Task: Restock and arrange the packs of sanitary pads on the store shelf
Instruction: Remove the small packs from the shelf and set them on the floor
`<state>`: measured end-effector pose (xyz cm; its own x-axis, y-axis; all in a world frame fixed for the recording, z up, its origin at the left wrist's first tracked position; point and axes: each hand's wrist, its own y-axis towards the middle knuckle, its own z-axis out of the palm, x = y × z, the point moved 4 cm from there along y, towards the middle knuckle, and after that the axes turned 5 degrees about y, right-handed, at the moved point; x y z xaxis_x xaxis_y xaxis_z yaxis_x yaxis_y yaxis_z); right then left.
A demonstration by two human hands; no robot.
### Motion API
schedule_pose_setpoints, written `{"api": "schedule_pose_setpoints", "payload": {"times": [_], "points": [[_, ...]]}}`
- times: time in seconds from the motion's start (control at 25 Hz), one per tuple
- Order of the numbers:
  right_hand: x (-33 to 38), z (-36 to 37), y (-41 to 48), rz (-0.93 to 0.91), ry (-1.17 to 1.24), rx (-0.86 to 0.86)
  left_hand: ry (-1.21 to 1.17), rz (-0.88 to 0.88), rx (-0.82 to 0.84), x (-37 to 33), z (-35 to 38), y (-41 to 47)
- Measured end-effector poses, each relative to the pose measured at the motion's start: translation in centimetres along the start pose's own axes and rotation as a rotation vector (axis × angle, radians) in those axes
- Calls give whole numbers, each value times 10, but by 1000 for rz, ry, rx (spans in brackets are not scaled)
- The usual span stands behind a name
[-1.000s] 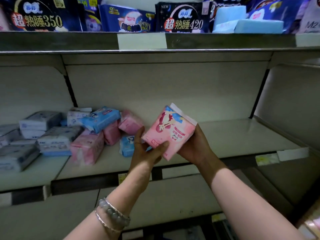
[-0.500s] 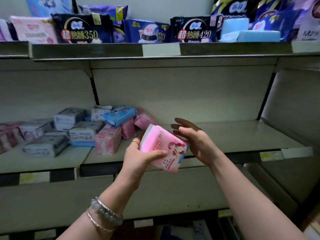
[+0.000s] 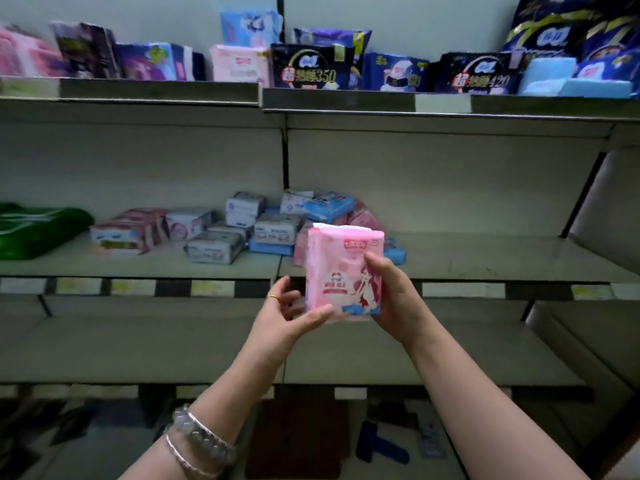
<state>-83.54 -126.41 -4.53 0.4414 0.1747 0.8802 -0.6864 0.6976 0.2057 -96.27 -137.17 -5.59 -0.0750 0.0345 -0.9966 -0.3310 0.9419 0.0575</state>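
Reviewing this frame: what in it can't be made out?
Head view: left hand and right hand hold the pink pack; its back is turned away, small print blurred.
Pink packs on the shelf behind it: mostly hidden by it.
Green pack: cut by the left edge.
Far-left top-shelf packs: motion-blurred, labels unreadable.
Dark things on the floor: too dim to identify.

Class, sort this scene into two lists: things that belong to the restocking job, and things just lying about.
Job: pink pack, held by left hand and right hand; jumbled packs; middle shelf.
Lying about: brown mat, blue object on the floor.
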Motion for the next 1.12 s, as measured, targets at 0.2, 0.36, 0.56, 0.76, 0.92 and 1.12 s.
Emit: {"api": "schedule_pose_setpoints", "payload": {"times": [0.2,0.36,0.56,0.76,0.92,1.12], "points": [[-35,59,-33,14,-11,-32,-172,-39,93,19,-42,-55],[-38,74,-60,58,-193,-179,-292,-112,149,33,-57,-82],[-40,63,-79,92,-275,-223,-325,-179,201,51,-50,-93],[-50,33,-87,121,-282,-262,-313,-271,230,68,-28,-86],[-54,3,-88,168,-314,-282,-286,-322,187,83,-4,-70],[-68,-50,-86,277,-398,-258,-246,-399,129,114,32,-54]]}}
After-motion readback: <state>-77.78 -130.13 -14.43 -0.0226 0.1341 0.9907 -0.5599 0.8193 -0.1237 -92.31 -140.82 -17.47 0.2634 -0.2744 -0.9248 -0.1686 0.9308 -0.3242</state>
